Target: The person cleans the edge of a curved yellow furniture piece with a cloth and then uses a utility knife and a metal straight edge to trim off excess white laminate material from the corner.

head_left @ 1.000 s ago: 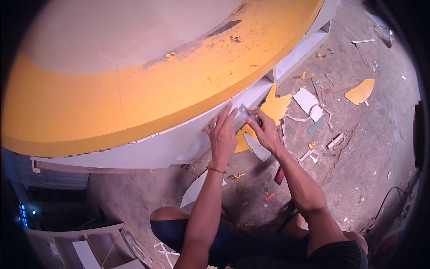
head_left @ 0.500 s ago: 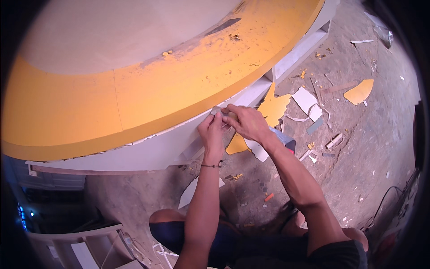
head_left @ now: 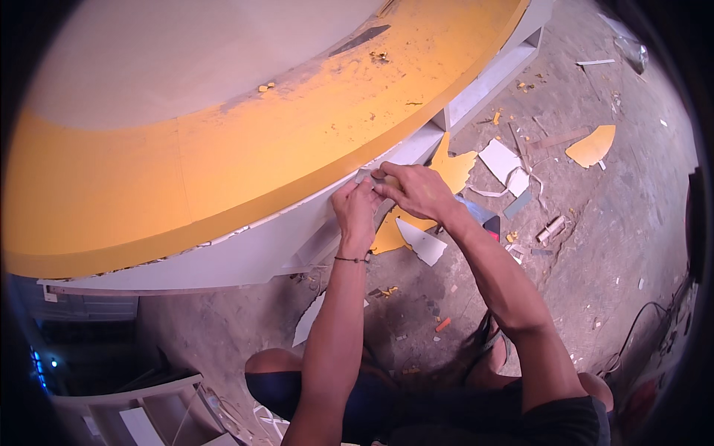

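Observation:
A large curved panel with a yellow band (head_left: 245, 167) runs across the upper left, its lower edge rough and chipped above a pale side wall (head_left: 216, 260). My left hand (head_left: 355, 212) is closed at this edge, thumb and fingers pinching a small flat grey piece (head_left: 363, 175). Right beside it my right hand (head_left: 418, 192) is closed too, fingertips bent in against the same piece. Whether the grey piece is a blade or a scrap cannot be made out, and the fingers hide part of it.
Yellow offcuts (head_left: 591, 146), white scraps (head_left: 503, 165) and a grey strip (head_left: 518, 204) litter the concrete floor to the right. Yellow crumbs (head_left: 379, 56) lie on the band. A shelved pale frame (head_left: 167, 409) stands at lower left. A black cable (head_left: 645, 306) trails at far right.
The whole view has shifted slightly, with panel and scraps a little further left. Both hands stay together at the panel edge, the grey piece still between them.

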`<state>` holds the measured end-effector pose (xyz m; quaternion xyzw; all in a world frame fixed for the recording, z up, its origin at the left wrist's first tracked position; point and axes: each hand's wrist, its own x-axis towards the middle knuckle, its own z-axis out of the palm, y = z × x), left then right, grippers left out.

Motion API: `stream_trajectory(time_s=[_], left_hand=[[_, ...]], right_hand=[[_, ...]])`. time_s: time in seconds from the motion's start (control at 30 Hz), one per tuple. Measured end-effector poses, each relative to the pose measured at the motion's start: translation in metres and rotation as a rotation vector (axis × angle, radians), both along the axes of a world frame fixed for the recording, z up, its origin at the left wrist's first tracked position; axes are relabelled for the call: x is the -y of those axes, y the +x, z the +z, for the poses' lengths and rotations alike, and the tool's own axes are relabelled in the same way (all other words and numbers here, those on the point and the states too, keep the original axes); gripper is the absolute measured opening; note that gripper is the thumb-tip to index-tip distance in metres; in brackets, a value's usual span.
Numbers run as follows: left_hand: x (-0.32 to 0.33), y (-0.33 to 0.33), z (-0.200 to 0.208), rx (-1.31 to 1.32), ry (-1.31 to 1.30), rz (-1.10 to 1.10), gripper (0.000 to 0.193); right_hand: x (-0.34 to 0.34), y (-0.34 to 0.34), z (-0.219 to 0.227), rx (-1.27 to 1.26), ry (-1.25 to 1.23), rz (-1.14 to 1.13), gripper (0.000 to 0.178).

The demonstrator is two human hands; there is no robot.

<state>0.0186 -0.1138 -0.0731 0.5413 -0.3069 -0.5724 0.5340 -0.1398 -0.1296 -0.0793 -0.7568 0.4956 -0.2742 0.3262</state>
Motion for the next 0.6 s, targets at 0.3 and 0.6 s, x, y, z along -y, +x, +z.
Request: stream_trajectory(time_s=[0.3,0.6], left_hand=[[0.002,0.009,-0.006,-0.055,-0.037,-0.025,0.016],[0.006,0.002,-0.024,-0.062,-0.05,0.009,0.018]], right_hand=[[0.003,0.004,-0.004,0.036,0.014,0.047,0.039],[0.011,0.002,-0.014,0.048,-0.042,0.004,0.04]])
